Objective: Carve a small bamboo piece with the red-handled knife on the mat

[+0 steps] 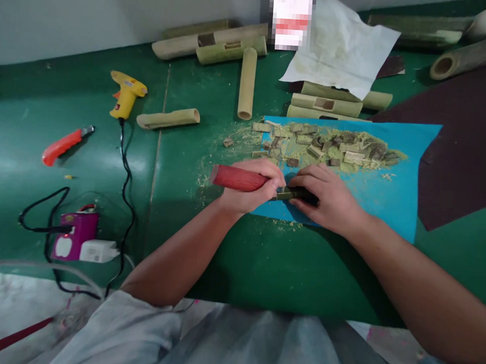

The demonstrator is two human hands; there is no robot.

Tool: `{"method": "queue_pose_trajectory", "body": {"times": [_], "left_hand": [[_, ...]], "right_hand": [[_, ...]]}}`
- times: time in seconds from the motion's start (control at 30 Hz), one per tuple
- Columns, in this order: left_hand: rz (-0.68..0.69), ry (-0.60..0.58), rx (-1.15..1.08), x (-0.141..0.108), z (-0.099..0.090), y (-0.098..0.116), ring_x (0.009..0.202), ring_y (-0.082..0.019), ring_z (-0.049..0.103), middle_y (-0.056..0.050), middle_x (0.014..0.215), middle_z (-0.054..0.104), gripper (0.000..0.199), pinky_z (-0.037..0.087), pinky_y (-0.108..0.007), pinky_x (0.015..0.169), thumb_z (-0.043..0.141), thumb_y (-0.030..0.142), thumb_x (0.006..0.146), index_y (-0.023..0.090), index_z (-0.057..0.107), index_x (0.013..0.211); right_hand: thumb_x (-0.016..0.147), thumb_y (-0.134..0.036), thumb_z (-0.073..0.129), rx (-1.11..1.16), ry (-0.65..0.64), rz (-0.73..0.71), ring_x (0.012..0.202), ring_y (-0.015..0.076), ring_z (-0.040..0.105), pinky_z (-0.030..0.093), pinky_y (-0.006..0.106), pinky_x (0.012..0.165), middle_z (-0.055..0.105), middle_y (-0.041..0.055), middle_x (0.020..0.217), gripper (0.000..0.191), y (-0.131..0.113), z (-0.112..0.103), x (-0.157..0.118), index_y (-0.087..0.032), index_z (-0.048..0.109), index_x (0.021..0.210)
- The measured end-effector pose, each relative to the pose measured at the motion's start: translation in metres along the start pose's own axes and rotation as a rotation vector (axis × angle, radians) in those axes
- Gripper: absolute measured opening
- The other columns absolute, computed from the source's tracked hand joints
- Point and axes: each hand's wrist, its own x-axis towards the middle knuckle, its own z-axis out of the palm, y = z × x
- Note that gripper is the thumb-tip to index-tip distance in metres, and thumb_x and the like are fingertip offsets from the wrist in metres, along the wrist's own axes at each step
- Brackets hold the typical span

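Note:
My left hand (248,201) is wrapped round the thick red wooden handle of a carving tool (239,178); its working end is hidden by my fingers. The handle's butt points left. Beneath the fingertips lies a narrow dark green bamboo piece (288,194), which my right hand (332,201) grips and presses down from the right. Both hands are close together over the near part of a blue sheet (373,201). Just beyond them, a heap of bamboo offcuts and shavings (331,146) covers the sheet's far side, with some scattered on the green table.
On the left are a yellow glue gun (127,95), a red utility knife (66,145) and a purple power adapter (75,235) with black cables. Cut bamboo tubes (247,83) line the back, near a white paper (342,45). A dark brown sheet (467,146) lies right.

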Motion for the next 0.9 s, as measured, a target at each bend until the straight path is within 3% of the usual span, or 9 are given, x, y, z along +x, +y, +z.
{"method": "queue_pose_trajectory", "body": {"times": [0.17,0.53,0.9], "left_hand": [[0.029,0.061,-0.070,-0.0021,-0.0006,-0.0022,0.066,-0.010,0.070,-0.001,0.075,0.075,0.022,0.058,-0.023,0.067,0.068,0.022,0.095,0.017,0.070,0.074],[0.070,0.052,-0.038,0.0000,-0.0003,-0.0013,0.062,-0.010,0.067,-0.001,0.070,0.073,0.023,0.053,-0.022,0.059,0.066,0.021,0.093,0.017,0.068,0.070],[0.062,-0.005,0.018,0.0015,-0.0013,0.0020,0.069,-0.011,0.072,-0.001,0.073,0.075,0.022,0.058,-0.023,0.067,0.068,0.019,0.093,0.018,0.070,0.072]], "right_hand": [[0.099,-0.032,0.065,0.003,-0.012,0.023,0.096,0.0268,0.064,0.052,0.044,0.084,0.074,0.0103,0.107,0.015,-0.0002,0.0007,-0.0001,-0.022,0.069,0.109],[0.098,-0.032,0.067,0.009,-0.035,0.037,0.098,0.0275,0.064,0.052,0.045,0.087,0.074,0.0100,0.109,0.016,0.0005,-0.0012,0.0002,-0.023,0.069,0.111],[0.099,-0.033,0.065,0.027,-0.008,0.025,0.096,0.0277,0.064,0.052,0.045,0.086,0.073,0.0111,0.107,0.017,0.0010,0.0004,0.0001,-0.022,0.070,0.110]]}}
